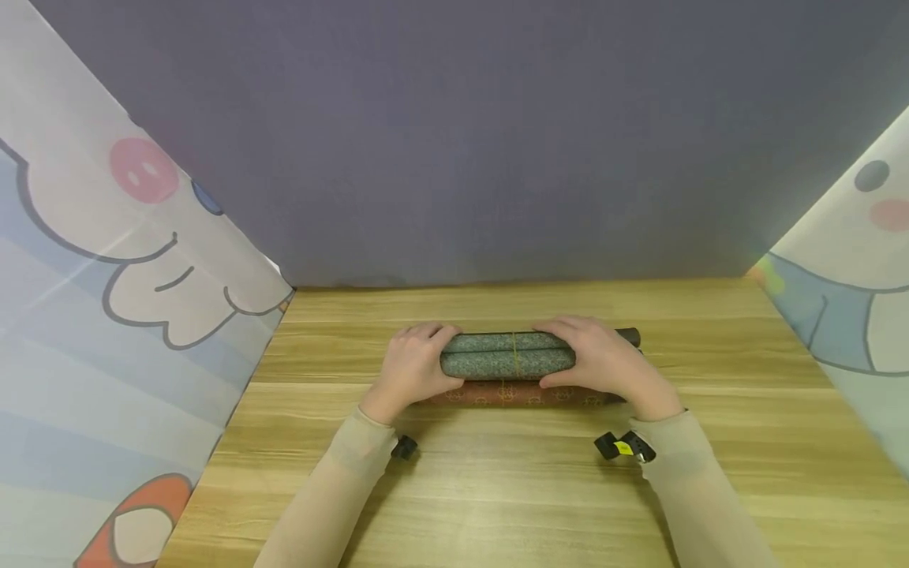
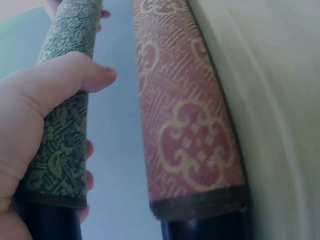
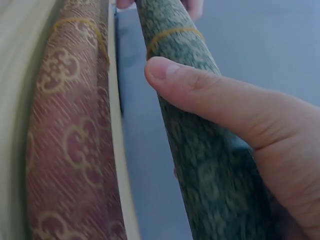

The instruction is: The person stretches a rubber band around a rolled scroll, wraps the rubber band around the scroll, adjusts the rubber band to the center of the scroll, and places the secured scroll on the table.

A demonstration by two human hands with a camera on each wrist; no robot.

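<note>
A green patterned scroll [image 1: 483,364], with a yellow band round its middle and a dark line along its length, is held level by both hands. At its left part, my left hand [image 1: 415,361] grips it with the thumb on the near side. Toward the right end, my right hand [image 1: 600,359] grips it the same way. Just nearer to the body lies a red scroll [image 1: 525,394] with pale cloud-like motifs and its own yellow band. In the left wrist view, the green scroll [image 2: 65,135] and red scroll [image 2: 190,115] stand apart, both ending in black knobs.
The scrolls are over a wood-grain table [image 1: 497,489]. A grey panel [image 1: 497,142] rises behind it, and cartoon-printed walls [image 1: 64,331] flank both sides. Black wrist straps [image 1: 639,446] show beside the sleeves.
</note>
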